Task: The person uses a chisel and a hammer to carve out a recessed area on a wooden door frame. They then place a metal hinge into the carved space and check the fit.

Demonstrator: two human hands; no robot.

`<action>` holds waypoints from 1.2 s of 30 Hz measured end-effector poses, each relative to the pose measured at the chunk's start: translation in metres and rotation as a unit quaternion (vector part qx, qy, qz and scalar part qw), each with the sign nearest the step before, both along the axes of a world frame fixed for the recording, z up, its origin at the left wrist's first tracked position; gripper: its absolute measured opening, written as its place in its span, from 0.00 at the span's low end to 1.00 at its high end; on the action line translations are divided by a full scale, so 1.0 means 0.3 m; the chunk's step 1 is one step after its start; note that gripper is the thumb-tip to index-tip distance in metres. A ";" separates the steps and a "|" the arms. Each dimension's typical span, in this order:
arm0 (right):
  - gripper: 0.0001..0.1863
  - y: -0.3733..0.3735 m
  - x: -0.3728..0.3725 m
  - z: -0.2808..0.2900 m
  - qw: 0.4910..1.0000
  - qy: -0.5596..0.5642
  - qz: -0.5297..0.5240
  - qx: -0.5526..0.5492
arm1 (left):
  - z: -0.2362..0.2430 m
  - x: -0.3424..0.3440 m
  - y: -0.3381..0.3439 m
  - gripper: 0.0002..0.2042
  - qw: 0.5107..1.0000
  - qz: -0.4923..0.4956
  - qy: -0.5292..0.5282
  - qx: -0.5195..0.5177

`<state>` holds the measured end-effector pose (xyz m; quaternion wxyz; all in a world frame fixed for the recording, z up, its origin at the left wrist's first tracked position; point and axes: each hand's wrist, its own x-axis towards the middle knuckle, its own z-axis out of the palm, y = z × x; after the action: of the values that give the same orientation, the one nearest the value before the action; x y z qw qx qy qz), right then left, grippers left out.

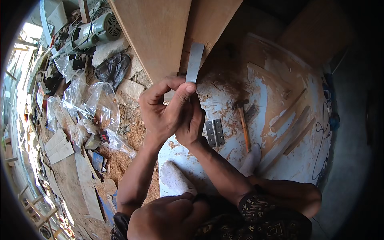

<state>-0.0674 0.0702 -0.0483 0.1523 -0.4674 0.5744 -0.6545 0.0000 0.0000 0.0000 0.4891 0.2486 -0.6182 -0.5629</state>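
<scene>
A flat grey metal strip [195, 62], like a blade, points away from me over the edge of a wooden board [191, 34]. Its near end is pinched between the thumb and forefinger of my left hand [160, 110]. Close against that hand, partly behind it, is my right hand [191, 126] with its fingers curled. What lies inside the right fingers is hidden. Below and to the right, a metal butt hinge [215, 133] lies unfolded on the white surface. A hammer [244, 130] with a wooden handle rests beside a second dark hinge [250, 113].
Wood shavings and several wooden strips [289, 110] lie on the white, scuffed sheet [264, 96] to the right. On the left are a green electric motor [106, 28], clear plastic bags [90, 100], a black bag [113, 69], sawdust and board scraps. My feet are on the sheet.
</scene>
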 end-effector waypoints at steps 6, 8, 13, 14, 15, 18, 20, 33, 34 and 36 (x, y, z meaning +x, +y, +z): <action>0.18 -0.018 0.003 -0.011 1.000 0.005 -0.009 -0.015 | 0.002 0.000 0.006 0.06 1.000 0.015 -0.003 0.003; 0.18 -0.026 -0.013 -0.006 1.000 0.009 -0.005 0.002 | 0.010 -0.013 0.000 0.06 0.999 0.031 0.006 -0.006; 0.18 -0.041 -0.022 0.005 1.000 0.014 -0.015 0.005 | 0.036 -0.008 -0.011 0.07 1.000 0.020 -0.015 0.006; 0.18 -0.036 -0.019 0.002 1.000 0.014 -0.018 0.003 | 0.027 -0.009 -0.006 0.07 1.000 0.024 -0.015 0.005; 0.19 -0.031 -0.016 -0.003 1.000 0.017 -0.021 0.004 | 0.014 -0.010 -0.003 0.07 1.000 0.027 -0.008 0.001; 0.19 -0.020 -0.010 -0.017 0.999 0.022 -0.024 0.002 | -0.012 -0.012 0.003 0.07 1.000 0.030 0.010 -0.001; 0.20 -0.021 -0.009 -0.018 1.000 0.017 -0.020 -0.003 | -0.018 -0.016 0.002 0.07 0.999 0.025 0.017 0.011; 0.19 -0.055 -0.008 0.005 0.999 0.025 -0.029 -0.011 | 0.019 -0.014 -0.010 0.07 0.999 0.038 0.020 0.017; 0.19 -0.055 -0.013 0.006 1.000 0.015 -0.019 -0.003 | 0.024 -0.016 -0.009 0.07 0.999 0.040 0.022 0.022; 0.19 -0.060 -0.019 0.002 1.000 -0.001 -0.007 0.007 | 0.026 -0.019 -0.013 0.07 0.999 0.041 0.020 0.009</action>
<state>-0.0730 0.0522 -0.0477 0.1511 -0.4614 0.5820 -0.6523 -0.0058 -0.0039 0.0079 0.5214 0.2667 -0.5927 -0.5529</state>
